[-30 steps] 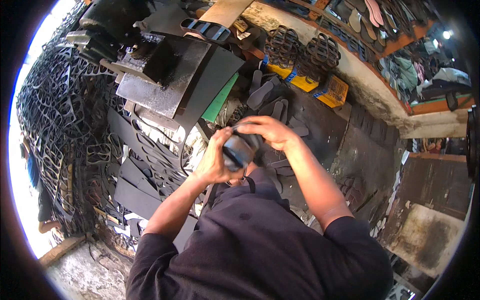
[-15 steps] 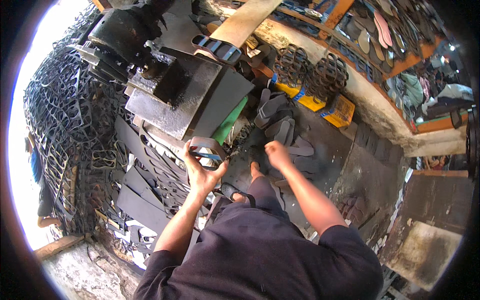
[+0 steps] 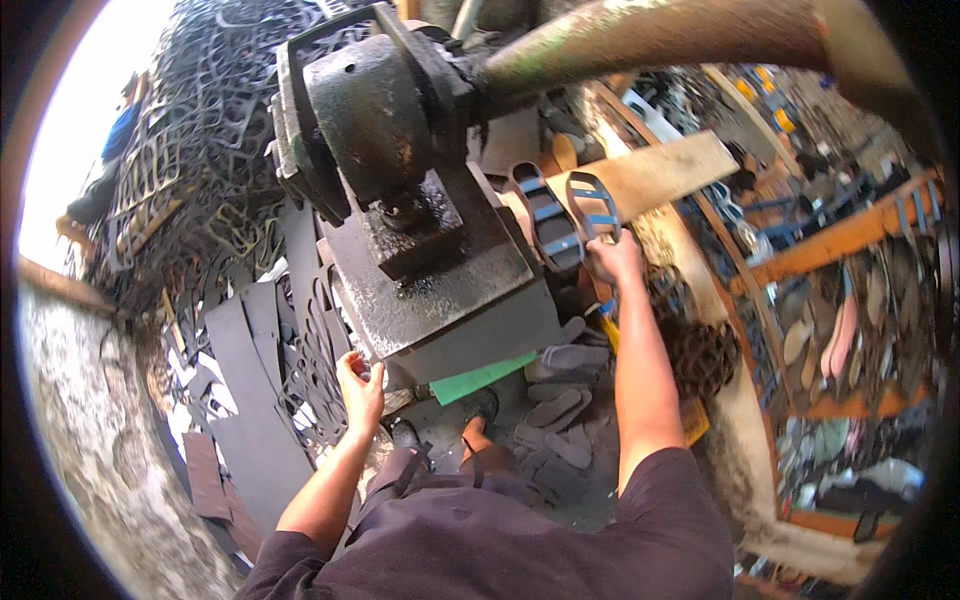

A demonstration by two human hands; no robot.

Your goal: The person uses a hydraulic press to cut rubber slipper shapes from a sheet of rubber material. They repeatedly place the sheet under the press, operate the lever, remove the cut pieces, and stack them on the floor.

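My right hand [image 3: 615, 257] reaches far forward, its fingers closed around the near end of a sole-shaped metal cutting die [image 3: 588, 194] with blue crossbars. Beside it on the left stands a second, similar die [image 3: 547, 212], longer in view. Both are at the near end of a pale plank, right of a heavy press [image 3: 430, 235]. My left hand [image 3: 362, 392] is at the near left corner of the press bed, fingers apart and nothing visible in them. A dark grey sheet [image 3: 490, 335] lies on the bed and juts out toward me, with a green piece [image 3: 480, 378] below its edge.
Left of the press is a heap of black cut-out scrap webbing [image 3: 220, 130], with dark sheets [image 3: 250, 400] nearer me. Grey sole pieces [image 3: 565, 400] lie on the floor by my feet. A rusty pipe [image 3: 650, 40] crosses overhead; a rack of soles [image 3: 850, 330] is right.
My left hand no longer holds a die and is empty by the press. My right hand has moved forward and grips a die beside the other one. The view has shifted.
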